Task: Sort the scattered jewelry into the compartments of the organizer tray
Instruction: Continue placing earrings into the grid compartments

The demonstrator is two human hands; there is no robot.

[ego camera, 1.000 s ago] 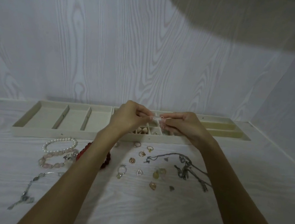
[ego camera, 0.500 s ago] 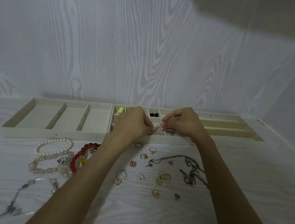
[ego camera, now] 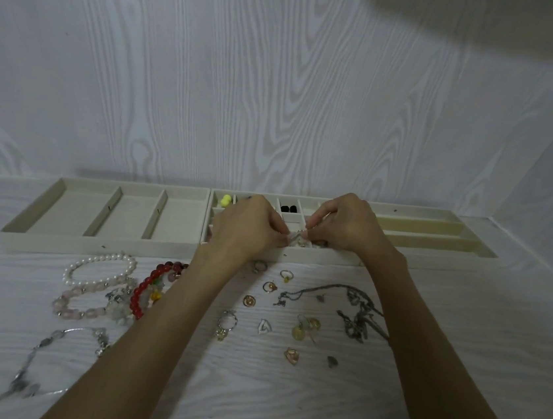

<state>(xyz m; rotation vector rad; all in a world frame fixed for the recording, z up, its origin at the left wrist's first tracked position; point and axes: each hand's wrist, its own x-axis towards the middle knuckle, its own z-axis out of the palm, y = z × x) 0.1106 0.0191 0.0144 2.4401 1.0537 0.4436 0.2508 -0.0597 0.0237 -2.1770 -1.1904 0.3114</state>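
both hands pinch one small pale piece [ego camera: 293, 242] between them, left hand [ego camera: 248, 228] and right hand [ego camera: 345, 226] directly above the organizer tray [ego camera: 297, 256] small front compartments.

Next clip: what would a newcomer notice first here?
Both hands meet over the organizer tray: the left hand and right hand pinch one small pale piece above its small middle compartments. In front lies loose jewelry: a pearl bracelet at left, tangled chains at right.
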